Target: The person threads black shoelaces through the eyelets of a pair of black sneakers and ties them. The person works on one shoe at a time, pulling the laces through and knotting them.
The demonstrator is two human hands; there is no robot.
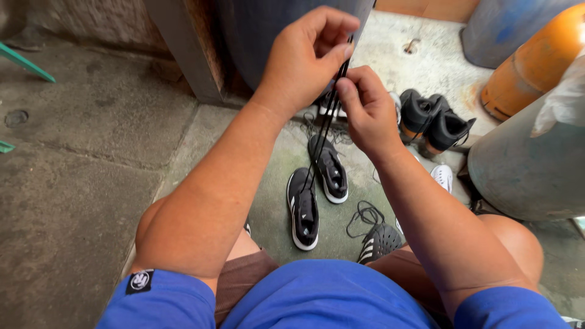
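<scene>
Head view, looking down over blue shirt [329, 304] and bare knees to a concrete floor [79, 201]. Left hand [308, 58] raised at centre, thumb and forefinger pinched on a black shoelace [326, 125]. Right hand [365, 109] just below and right of it, fingers also pinched on the same lace; the two hands touch or nearly touch. Lace runs taut down from the hands toward the floor; its lower end is lost against the shoes.

Directly under the hands: a pair of black sneakers with white soles [317, 189], lying side by side, toes pointing away. Loose black lace [364, 216] coiled on the floor to their right, near a black clog with white stripes [379, 242]. Farther right, a pair of black high-top shoes [432, 122]; a white shoe [442, 176] partly hidden by the right forearm.

Far right: orange gas cylinder [536, 61] lying tilted, grey drum [530, 164] nearer. Dark barrel [262, 36] behind the hands.
</scene>
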